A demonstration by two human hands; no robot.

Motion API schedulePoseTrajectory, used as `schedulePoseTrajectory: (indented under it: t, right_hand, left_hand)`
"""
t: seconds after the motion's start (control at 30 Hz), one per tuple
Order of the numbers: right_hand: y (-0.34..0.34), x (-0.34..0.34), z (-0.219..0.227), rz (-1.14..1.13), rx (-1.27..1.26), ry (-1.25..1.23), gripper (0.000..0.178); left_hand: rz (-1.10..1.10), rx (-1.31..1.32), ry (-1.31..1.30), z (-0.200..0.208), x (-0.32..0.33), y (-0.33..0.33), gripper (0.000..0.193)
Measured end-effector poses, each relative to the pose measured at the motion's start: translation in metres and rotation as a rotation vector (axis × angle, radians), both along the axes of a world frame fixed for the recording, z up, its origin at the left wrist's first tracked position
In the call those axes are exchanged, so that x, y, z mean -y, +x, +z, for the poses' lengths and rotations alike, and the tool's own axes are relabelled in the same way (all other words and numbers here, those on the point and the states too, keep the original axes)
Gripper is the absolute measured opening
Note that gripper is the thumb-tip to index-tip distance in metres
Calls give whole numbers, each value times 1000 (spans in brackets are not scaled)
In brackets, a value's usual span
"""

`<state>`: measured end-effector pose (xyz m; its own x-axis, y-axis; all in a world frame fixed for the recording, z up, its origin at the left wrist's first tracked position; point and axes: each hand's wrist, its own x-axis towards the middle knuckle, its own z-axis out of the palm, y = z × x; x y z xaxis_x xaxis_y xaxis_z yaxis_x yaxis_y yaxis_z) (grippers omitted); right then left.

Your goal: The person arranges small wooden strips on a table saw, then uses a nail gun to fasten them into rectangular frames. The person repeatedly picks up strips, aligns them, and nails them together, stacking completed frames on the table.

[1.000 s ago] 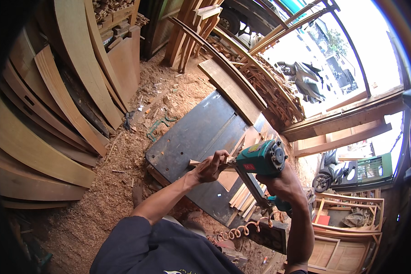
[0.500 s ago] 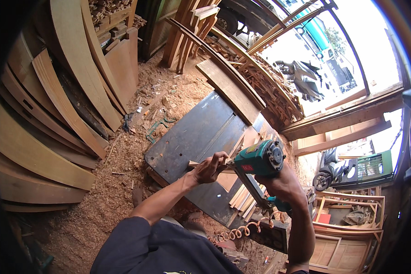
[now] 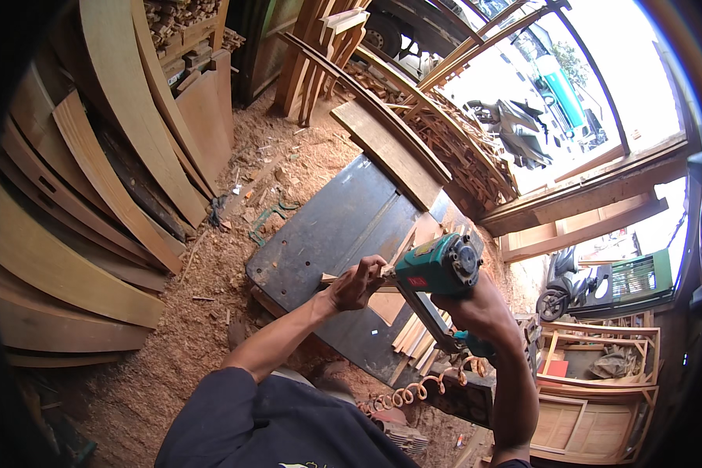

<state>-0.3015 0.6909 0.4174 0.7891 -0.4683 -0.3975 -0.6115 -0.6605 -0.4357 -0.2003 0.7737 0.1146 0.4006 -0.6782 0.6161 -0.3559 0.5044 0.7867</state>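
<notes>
My right hand [image 3: 476,308] is wrapped round the handle of a teal pneumatic nail gun [image 3: 438,265], held tilted above the dark worktable [image 3: 304,242]. The nose of the gun points left, right at the fingers of my left hand [image 3: 356,285]. Those fingers are closed in a pinch on a small wooden piece [image 3: 331,278], mostly hidden by the hand. An orange coiled air hose [image 3: 409,396] hangs below the gun. Several thin wooden strips [image 3: 415,342] and a flat wooden panel [image 3: 386,306] lie on the table beneath my hands.
Long curved boards [image 3: 129,109] lean along the left side. A wide plank [image 3: 390,152] lies across the table's far end, near a heap of wood offcuts [image 3: 464,144]. Sawdust [image 3: 187,335] covers the floor. Wooden frames [image 3: 597,359] stand at the right, near a parked motorcycle [image 3: 558,292].
The nail gun has shifted slightly left, its nose still by my left fingers. Both hands keep their hold. Outside, the teal vehicle appears in a different place.
</notes>
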Motion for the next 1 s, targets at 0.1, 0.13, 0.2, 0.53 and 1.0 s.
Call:
schedulePoseTrajectory:
  t: [0.1,0.13,0.2,0.53,1.0]
  right_hand:
    - [0,1,-2,23,46,-2,29]
    - [0,1,-2,15,37,1,29]
    - [0,2,-2,-16,5,13,30]
    - [6,-5,9,-38,-71,0,30]
    - [-41,13,12,-170,97,14,27]
  left_hand:
    - [-38,3,-36,1,-1,1,53]
    - [-46,12,-56,2,-1,1,56]
    - [-39,0,-90,4,0,1,61]
    - [-10,-9,-133,12,0,-1,65]
    - [-14,-253,193,7,14,0,40]
